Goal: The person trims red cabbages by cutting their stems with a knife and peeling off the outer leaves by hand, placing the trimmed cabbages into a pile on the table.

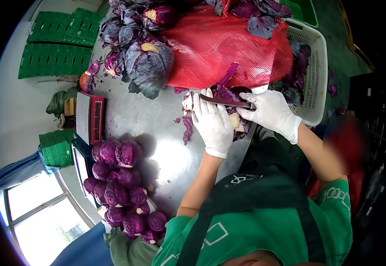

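Note:
My right hand [270, 111], in a white glove, is closed round the handle of a knife [228, 102]. The dark, curved blade points left and crosses over the fingers of my left hand [213, 126]. That hand is gloved too, with its fingers stretched out flat beside pale cut stem pieces [187, 103]. A red cabbage [241, 125] with a pale cut base shows between the hands, partly hidden by them and the knife. Loose purple leaf scraps [187, 130] lie on the metal table [175, 166] left of my left hand.
Untrimmed red cabbages [148, 64] and a red mesh sack [219, 46] cover the far side. At right stands a white crate [320, 71] holding leaves. Trimmed cabbages [115, 193] are piled at lower left, near a red-framed scale [96, 119]. Green crates [55, 60] stand beyond.

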A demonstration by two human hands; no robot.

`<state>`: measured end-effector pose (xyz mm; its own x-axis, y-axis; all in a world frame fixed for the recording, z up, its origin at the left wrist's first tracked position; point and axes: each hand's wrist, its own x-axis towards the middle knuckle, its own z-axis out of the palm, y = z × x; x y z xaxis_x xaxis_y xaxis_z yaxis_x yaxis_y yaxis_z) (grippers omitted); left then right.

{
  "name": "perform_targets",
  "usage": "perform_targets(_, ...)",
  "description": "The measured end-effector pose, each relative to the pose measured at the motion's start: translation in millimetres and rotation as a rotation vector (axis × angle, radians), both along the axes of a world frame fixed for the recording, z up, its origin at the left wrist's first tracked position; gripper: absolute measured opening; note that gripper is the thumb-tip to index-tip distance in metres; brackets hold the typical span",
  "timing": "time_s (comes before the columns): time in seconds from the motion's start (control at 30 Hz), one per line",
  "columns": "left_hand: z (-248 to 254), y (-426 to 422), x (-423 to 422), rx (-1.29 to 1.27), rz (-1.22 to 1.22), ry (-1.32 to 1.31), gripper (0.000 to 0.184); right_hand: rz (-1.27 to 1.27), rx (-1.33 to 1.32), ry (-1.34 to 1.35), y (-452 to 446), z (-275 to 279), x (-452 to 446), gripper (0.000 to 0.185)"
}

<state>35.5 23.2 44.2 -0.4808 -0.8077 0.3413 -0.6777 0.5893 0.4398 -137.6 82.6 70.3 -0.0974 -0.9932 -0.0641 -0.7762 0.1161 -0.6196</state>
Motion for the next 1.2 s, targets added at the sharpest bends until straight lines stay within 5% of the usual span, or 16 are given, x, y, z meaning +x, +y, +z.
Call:
perform_targets(0.07,-2,1,-1,-0.022,0.000,-0.009,0.040,0.021,0.028,0.216,-6,-5,2,0.027)
perform_targets(0.2,-2,2,4,0.078,0.047,-0.032,0.045,-0.195,-0.037,0.229,-27,-47,-23,0.020)
perform_targets(0.27,-6,2,14,0.094,0.047,-0.009,0.043,-0.343,0.049,0.071,-34,-110,-53,0.024)
perform_targets(0.33,-18,0,31,0.166,0.109,0.100,0.043,-0.494,-0.027,-0.304,-31,-98,-40,0.036)
perform_targets(0.4,-13,1,42,0.315,0.198,0.308,0.044,-0.570,0.016,-0.368,-17,-60,-11,0.046)
perform_targets(0.47,2,2,55,0.473,0.309,0.157,0.046,-0.490,-0.294,-0.568,7,-54,32,0.049)
perform_targets(0.5,7,0,59,0.467,0.310,0.166,0.046,-0.423,-0.344,-0.454,12,-65,50,0.047)
perform_targets(0.57,13,2,65,0.331,0.147,-0.258,0.052,-0.376,-0.382,-0.341,7,-73,67,0.044)
perform_targets(0.67,26,-3,49,0.037,0.162,-0.464,0.058,-0.314,-0.387,-0.360,-18,-74,46,0.040)
perform_targets(0.73,1,-10,48,-0.097,0.112,-0.320,0.060,-0.283,-0.333,-0.344,-20,-66,34,0.036)
perform_targets(0.8,-10,-13,46,0.200,-0.106,0.050,0.064,-0.294,-0.283,-0.401,-10,-64,28,0.034)
perform_targets(0.93,7,-1,30,0.141,0.003,-0.106,0.058,-0.352,-0.457,-0.277,39,-58,43,0.037)
perform_targets(1.07,-4,3,25,0.045,-0.017,-0.033,0.053,-0.291,-0.199,-0.149,60,-47,57,0.055)
perform_targets(1.2,-9,3,24,0.063,-0.055,0.007,0.053,-0.212,-0.211,-0.116,51,-54,44,0.056)
